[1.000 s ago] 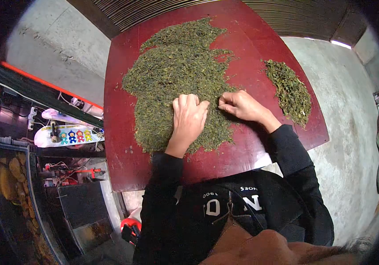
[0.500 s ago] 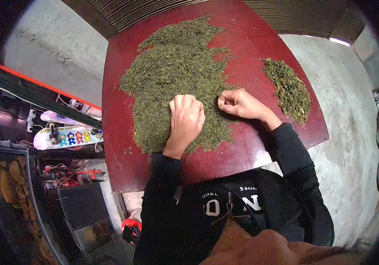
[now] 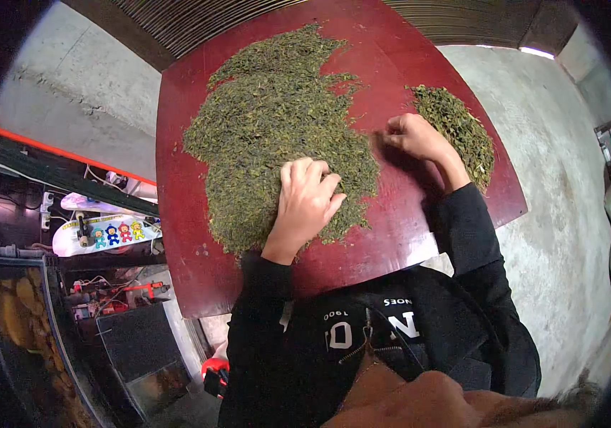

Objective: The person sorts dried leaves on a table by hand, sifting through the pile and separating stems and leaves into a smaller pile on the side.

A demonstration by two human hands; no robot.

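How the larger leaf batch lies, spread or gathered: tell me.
Spread: the larger leaf batch forms a broad, ragged layer on the red tabletop.

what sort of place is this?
Likely a home garage or storeroom doubling as a workspace, though I can't be sure: bare concrete floor, a cartoon-printed skateboard among clutter, and a red table spread with dried-looking leaves.

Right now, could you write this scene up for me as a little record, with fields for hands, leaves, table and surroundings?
Left hand: fingers bent, at the large leaf spread
Right hand: between the spread and the small leaf pile; grip unclear
Leaves: green, dry-looking; big spread left, small pile right
Table: dark red
Left of table: skateboard with four cartoon figures
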